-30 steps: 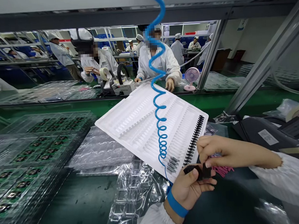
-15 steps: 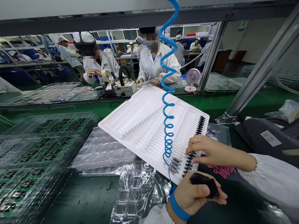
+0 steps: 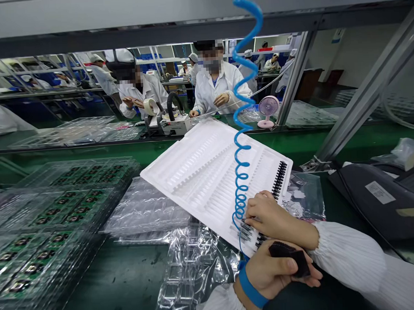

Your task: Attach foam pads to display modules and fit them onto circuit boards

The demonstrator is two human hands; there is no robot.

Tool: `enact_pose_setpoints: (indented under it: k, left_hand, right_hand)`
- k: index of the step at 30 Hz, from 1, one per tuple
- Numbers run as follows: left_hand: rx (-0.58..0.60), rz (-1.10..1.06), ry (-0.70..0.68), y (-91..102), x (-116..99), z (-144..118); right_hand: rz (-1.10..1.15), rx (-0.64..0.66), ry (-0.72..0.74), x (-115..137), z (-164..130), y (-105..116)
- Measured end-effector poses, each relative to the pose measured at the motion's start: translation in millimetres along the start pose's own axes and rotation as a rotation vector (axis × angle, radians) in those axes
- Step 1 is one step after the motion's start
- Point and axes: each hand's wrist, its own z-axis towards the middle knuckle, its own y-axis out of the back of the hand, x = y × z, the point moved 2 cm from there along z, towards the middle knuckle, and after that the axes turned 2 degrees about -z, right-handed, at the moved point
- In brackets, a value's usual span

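My left hand (image 3: pixel 272 274), with a blue wrist strap (image 3: pixel 253 289) on it, is closed round a small black block-like piece (image 3: pixel 291 258) near the table's front edge. Just above it, my right hand (image 3: pixel 267 211) reaches over the lower right part of a white ribbed plastic tray (image 3: pixel 197 169). Its fingers are curled together beside small silvery-black parts (image 3: pixel 245 230); anything between the fingertips is hidden. A row of small black parts (image 3: pixel 279 179) lines the tray's right side, partly covered by that hand.
A blue coiled cord (image 3: pixel 243 171) hangs across the tray. Stacked clear trays of green circuit boards (image 3: pixel 67 206) stand left, with clear plastic packaging (image 3: pixel 147 213) beside them. A dark grey case (image 3: pixel 383 201) lies right. Across the bench are co-workers and a pink fan (image 3: pixel 268 108).
My right hand has moved left and slightly down across the tray, its fingers drawing closer together. My left hand keeps the black piece. The view has shifted slightly.
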Motion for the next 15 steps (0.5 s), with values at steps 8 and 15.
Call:
enact_pose_setpoints:
  k: [8, 15]
  left_hand:
    - [-0.016, -0.067, -0.115, 4.3, -1.8, -1.1]
    - [-0.062, -0.122, -0.152, 6.9, -2.6, 0.9]
  right_hand:
    - [0.036, -0.187, -0.005, -1.2, -7.1, 40.5]
    - [0.407, 0.220, 0.207, -9.8, -32.1, 98.8]
